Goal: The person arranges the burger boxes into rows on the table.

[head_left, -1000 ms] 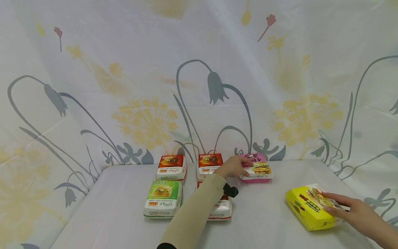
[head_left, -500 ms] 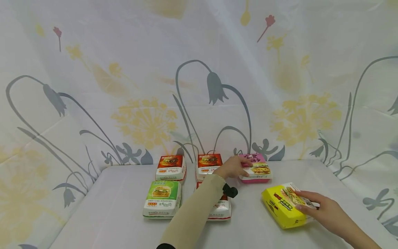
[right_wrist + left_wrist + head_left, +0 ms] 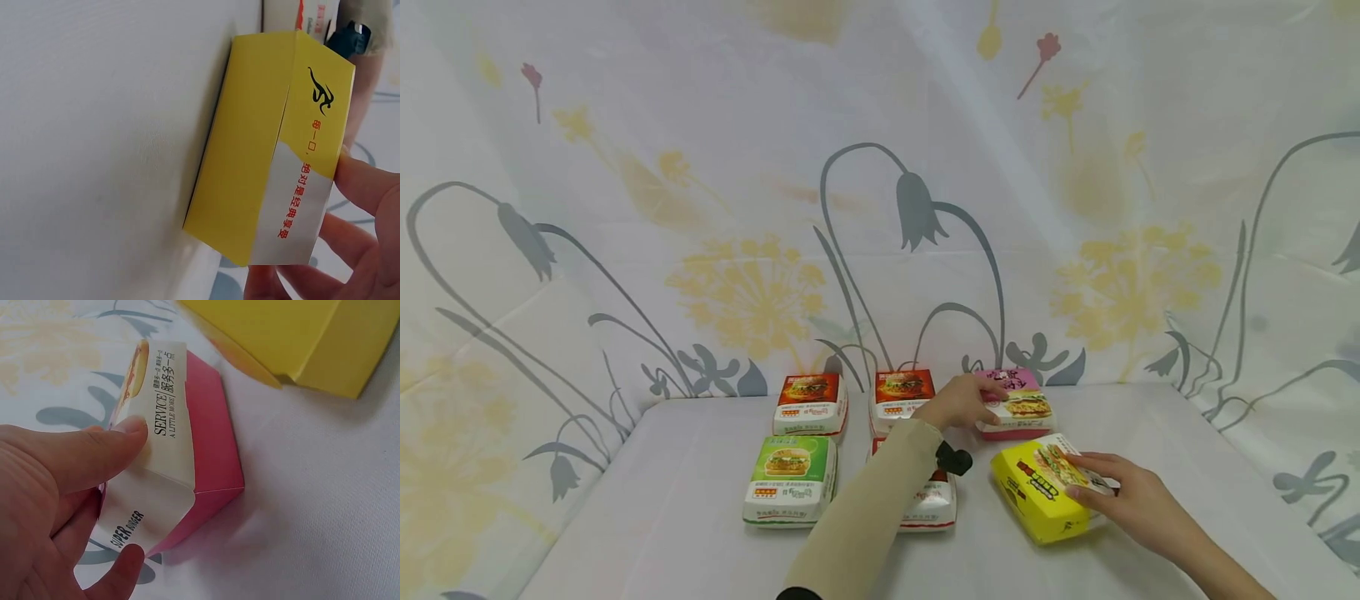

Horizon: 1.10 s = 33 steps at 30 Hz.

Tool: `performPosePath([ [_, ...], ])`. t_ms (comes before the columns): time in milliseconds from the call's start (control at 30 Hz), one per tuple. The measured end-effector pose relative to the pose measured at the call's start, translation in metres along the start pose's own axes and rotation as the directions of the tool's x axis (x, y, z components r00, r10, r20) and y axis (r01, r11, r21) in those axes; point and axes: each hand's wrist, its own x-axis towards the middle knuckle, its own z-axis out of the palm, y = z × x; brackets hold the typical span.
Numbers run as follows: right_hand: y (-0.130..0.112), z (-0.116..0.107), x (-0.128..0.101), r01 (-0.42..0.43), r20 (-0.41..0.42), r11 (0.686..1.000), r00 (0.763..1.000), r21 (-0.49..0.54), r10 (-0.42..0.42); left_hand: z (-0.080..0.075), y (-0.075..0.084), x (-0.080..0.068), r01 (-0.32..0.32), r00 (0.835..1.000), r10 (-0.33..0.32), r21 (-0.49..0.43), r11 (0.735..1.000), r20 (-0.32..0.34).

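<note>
My left hand (image 3: 961, 405) reaches to the back of the table and holds a pink-and-white burger box (image 3: 1022, 410) at its left side. In the left wrist view the thumb lies on the lid of that pink box (image 3: 209, 425) and the other fingers are along its side. My right hand (image 3: 1138, 502) grips a yellow burger box (image 3: 1037, 500) by its right end, just in front of the pink one. The right wrist view shows the yellow box (image 3: 250, 144) tilted, thumb on one side and fingers at its end.
Two red-topped burger boxes, one left (image 3: 811, 404) and one middle (image 3: 902, 396), stand along the back. A green burger box (image 3: 792, 482) sits in front at left. My left sleeve (image 3: 872, 500) partly covers another red-and-white box (image 3: 934, 504). A flowered curtain (image 3: 880, 250) hangs behind the table.
My right hand has carried the yellow box leftward across the table, up close to the pink box. The left hand has stayed on the pink box.
</note>
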Motion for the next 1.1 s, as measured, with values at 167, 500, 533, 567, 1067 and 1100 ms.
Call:
performPosePath([
  [167,-0.007,0.004,0.002,0.014,-0.013,1.0,1.0,0.016,-0.014,-0.001,0.002,-0.001,-0.004,1.0,0.004,0.028,1.0,0.003],
  [500,-0.011,0.005,0.001,0.01,-0.014,1.0,1.0,0.025,-0.009,-0.004,0.005,-0.003,-0.025,1.0,0.025,0.032,0.999,-0.011],
  [533,-0.011,0.005,0.001,0.003,-0.012,1.0,1.0,0.024,-0.002,-0.005,0.006,-0.003,-0.03,0.999,0.031,0.026,0.999,-0.01],
  [567,-0.011,0.005,0.001,-0.006,-0.011,1.0,1.0,0.021,0.006,-0.005,0.006,-0.003,-0.038,0.999,0.038,0.022,0.999,-0.01],
  [1067,-0.012,0.004,0.003,-0.027,0.0,1.0,1.0,-0.009,0.027,-0.027,0.014,-0.033,-0.173,0.985,0.174,-0.033,0.984,0.01],
  [1100,-0.012,0.004,0.003,-0.024,0.0,1.0,1.0,-0.01,0.024,-0.027,0.014,-0.037,-0.19,0.982,0.191,-0.044,0.981,0.013],
])
